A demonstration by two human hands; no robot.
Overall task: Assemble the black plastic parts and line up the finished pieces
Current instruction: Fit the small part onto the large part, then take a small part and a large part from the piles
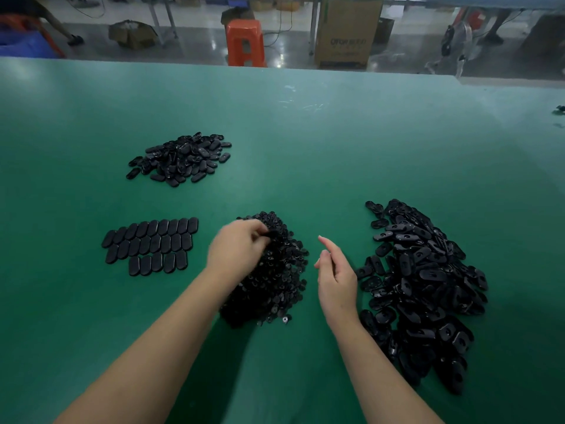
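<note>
A heap of small round black parts (275, 280) lies in the middle of the green table (305, 148). My left hand (237, 246) sits on the heap's upper left, its curled fingers pinching small parts there. My right hand (334, 276) hovers just right of that heap with relaxed fingers, holding nothing. A large pile of oblong black shells (425, 289) spreads to the right. Finished oval pieces (153, 244) lie flat in three neat rows at the left. Another loose pile of oval pieces (182, 159) sits further back on the left.
Beyond the table's far edge stand an orange stool (245, 42), a cardboard box (345, 32) and other boxes on the floor. A few stray black parts (559, 110) lie at the table's far right edge.
</note>
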